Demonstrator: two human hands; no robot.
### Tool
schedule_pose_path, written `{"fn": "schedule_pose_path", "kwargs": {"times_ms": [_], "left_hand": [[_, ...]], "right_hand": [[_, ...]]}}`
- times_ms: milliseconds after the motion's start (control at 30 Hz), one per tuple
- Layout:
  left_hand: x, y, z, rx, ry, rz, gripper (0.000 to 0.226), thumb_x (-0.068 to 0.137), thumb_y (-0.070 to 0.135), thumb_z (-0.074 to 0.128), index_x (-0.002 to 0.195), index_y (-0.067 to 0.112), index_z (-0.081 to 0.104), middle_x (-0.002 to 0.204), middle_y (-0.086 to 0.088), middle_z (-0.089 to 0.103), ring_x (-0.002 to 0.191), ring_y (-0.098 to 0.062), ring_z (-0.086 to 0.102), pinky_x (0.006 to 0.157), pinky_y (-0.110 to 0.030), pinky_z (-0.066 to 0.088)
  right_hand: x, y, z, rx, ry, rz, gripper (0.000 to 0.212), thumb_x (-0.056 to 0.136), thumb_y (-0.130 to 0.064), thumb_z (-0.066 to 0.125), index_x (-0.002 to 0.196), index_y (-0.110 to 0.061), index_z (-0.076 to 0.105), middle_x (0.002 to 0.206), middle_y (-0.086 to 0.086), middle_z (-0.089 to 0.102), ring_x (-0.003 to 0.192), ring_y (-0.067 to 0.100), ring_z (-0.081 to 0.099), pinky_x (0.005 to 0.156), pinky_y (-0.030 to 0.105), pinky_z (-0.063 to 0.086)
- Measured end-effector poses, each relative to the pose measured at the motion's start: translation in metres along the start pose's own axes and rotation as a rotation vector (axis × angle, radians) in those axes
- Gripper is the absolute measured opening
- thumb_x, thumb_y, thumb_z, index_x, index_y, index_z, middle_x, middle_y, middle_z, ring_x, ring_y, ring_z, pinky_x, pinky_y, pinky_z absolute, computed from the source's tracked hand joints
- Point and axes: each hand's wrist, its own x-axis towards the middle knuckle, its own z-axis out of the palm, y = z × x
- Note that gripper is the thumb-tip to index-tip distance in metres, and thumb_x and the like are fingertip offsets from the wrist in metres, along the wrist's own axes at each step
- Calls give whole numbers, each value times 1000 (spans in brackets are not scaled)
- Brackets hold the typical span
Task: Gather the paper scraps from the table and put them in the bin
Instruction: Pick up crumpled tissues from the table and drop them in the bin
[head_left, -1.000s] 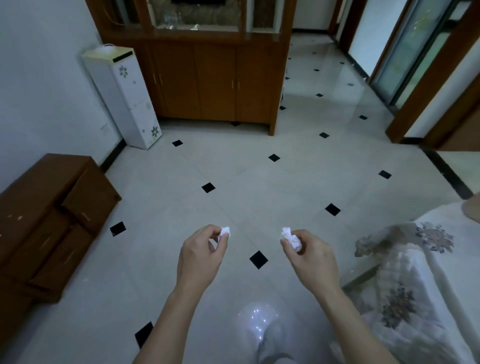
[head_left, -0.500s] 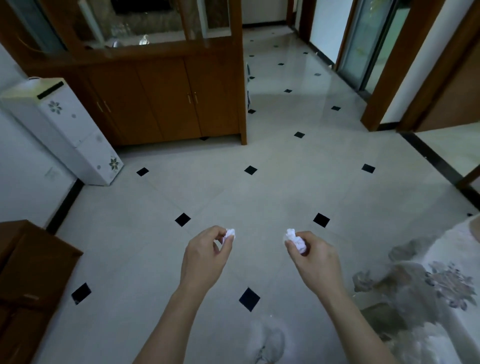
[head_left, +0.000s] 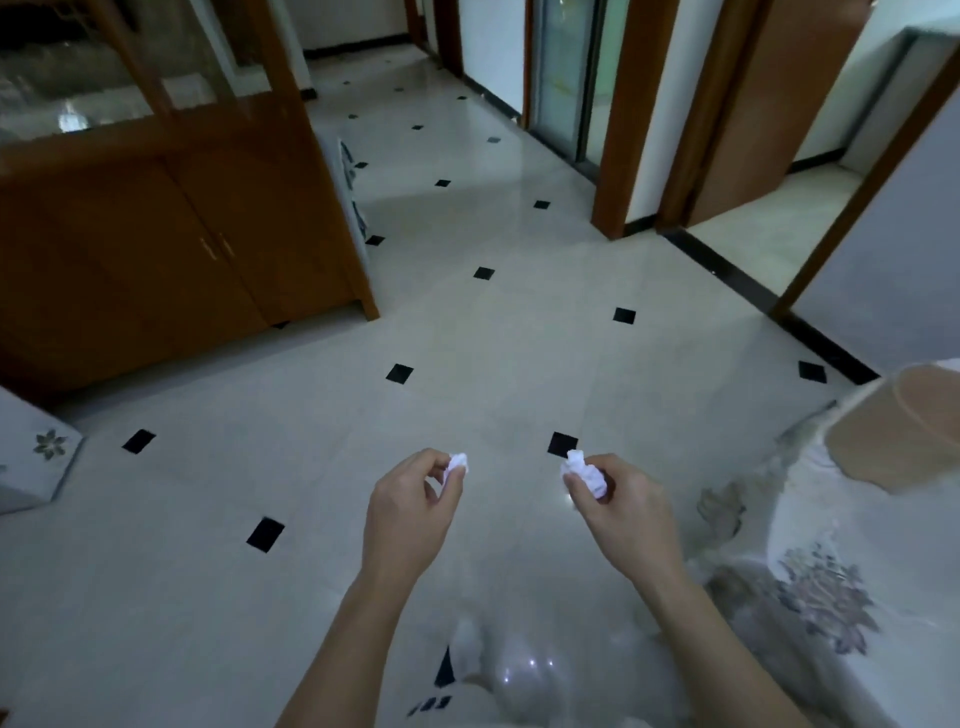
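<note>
Scraps gathered, bin not in sight
Your left hand (head_left: 410, 512) pinches one crumpled white paper scrap (head_left: 457, 462), your right hand (head_left: 618, 512) grips another crumpled white scrap (head_left: 587, 474); binning remains

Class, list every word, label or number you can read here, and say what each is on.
No readable text.
The paper scrap in the left hand and the larger scrap in the right hand: no print visible.
White unit and tablecloth: flower patterns only.
Dark marks at the bottom edge: too blurred to read.
</note>
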Motion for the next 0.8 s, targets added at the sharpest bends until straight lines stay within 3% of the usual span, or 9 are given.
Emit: {"fn": "schedule_pose_path", "kwargs": {"times_ms": [367, 633, 800], "left_hand": [[188, 44, 102, -97, -190, 137, 20, 92, 37, 65, 76, 27, 64, 67, 11, 61, 55, -12, 53, 55, -24, 40], [339, 107, 171, -167, -333, 280, 18, 92, 34, 66, 76, 25, 65, 66, 13, 61, 58, -10, 55, 56, -24, 42], [382, 155, 227, -184, -485, 420, 18, 92, 37, 66, 78, 25, 66, 67, 10, 62, 59, -12, 55, 57, -25, 45]], "right_hand": [[139, 38, -25, -48, 233, 147, 43, 90, -46, 58, 60, -19, 44, 53, -4, 49, 53, 14, 47, 54, 33, 42], [266, 40, -43, -105, 363, 267, 35, 90, -50, 57, 72, -20, 59, 60, -4, 58, 60, 11, 56, 55, 27, 43], [290, 58, -69, -132, 488, 408, 37, 90, -53, 56, 72, -21, 59, 59, -7, 58, 58, 1, 53, 49, 13, 34]]}}
